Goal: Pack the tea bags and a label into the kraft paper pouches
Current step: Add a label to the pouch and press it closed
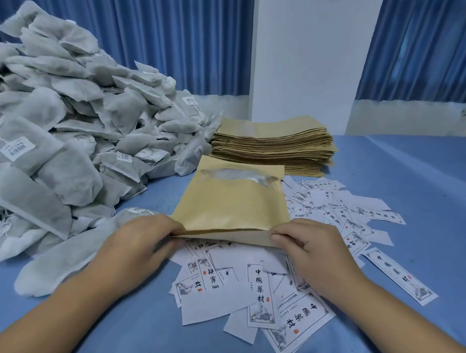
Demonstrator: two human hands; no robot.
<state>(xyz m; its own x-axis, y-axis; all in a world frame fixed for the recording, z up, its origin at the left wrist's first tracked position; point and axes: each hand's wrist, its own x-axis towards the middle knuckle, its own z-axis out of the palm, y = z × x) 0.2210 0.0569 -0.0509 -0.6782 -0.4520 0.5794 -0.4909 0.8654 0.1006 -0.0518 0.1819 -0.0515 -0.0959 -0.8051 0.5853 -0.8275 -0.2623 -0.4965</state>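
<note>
Your left hand (141, 241) and right hand (311, 249) each pinch a near corner of the flat tan kraft paper pouch (231, 200), which lies on the scattered white printed paper labels (261, 289). You seem to be parting its mouth. Next, spread it wide enough for bags from the grey-white tea bag heap (68, 131) at left. Its inside is hidden, so I cannot tell whether anything is packed.

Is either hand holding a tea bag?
No: the left hand and right hand both pinch the near edge of the pouch, while the tea bags lie in their pile.
</note>
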